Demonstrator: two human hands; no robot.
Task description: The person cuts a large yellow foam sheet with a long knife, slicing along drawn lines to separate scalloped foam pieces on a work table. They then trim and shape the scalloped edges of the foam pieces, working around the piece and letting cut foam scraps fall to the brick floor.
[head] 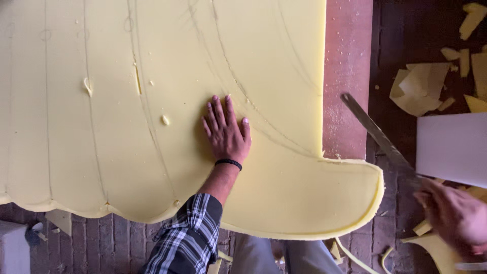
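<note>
Pressing flat on the large yellow foam sheet (152, 101), the left hand (226, 133) lies palm down with fingers spread and slightly fanned, gripping nothing, only weighting the foam near the middle of its near half, just left of the drawn curve lines (264, 116). The sheet covers most of the view, reaching from the far left across to a reddish board (347, 76) on the right, and its near right corner ends in a rounded tongue that has already been trimmed along a curve. The right hand (454, 215), at the near right and well apart from the foam, is closed around the handle of a long knife (378, 134) whose blade angles up and away to the left, clear of the sheet's edge. The work appears to be between cuts along the marked outline; a further cut would call for bringing the blade back to the line while the flat hand keeps the sheet from shifting. Yellow offcuts (418, 86) lie on the dark floor at the far right, beside a pale block (451, 147).
</note>
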